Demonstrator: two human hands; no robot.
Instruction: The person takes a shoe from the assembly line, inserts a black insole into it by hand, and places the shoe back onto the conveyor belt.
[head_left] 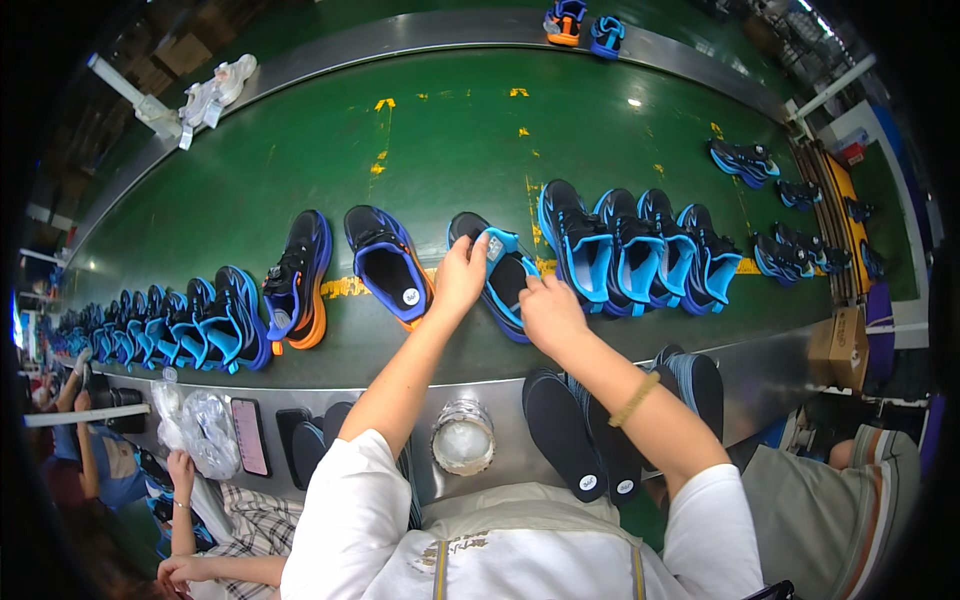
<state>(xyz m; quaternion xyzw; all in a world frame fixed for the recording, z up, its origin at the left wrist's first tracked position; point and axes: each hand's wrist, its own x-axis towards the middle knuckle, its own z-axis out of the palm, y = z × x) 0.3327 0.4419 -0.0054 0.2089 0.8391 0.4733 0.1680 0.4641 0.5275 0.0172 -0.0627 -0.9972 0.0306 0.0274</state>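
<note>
A black and blue sneaker (508, 278) with light blue lining lies on the green surface in front of me, its toe pointing away. My left hand (462, 275) pinches its tongue near a small pale label and draws it to one side. At the heel collar, the fingers of my right hand (552, 312) are closed on the rim; their tips are partly hidden. Just left sits a black sneaker with purple lining and orange sole (385, 262), a round white sticker inside it. To the right, several blue-lined sneakers (615, 250) stand side by side.
A long row of sneakers (190, 325) runs left. On the metal ledge near me are black insoles (565, 425), a tape roll (463, 440), a phone (251, 437) and clear plastic bags (208, 430). Co-workers sit on both sides. More shoes (585, 30) stand on the far rail.
</note>
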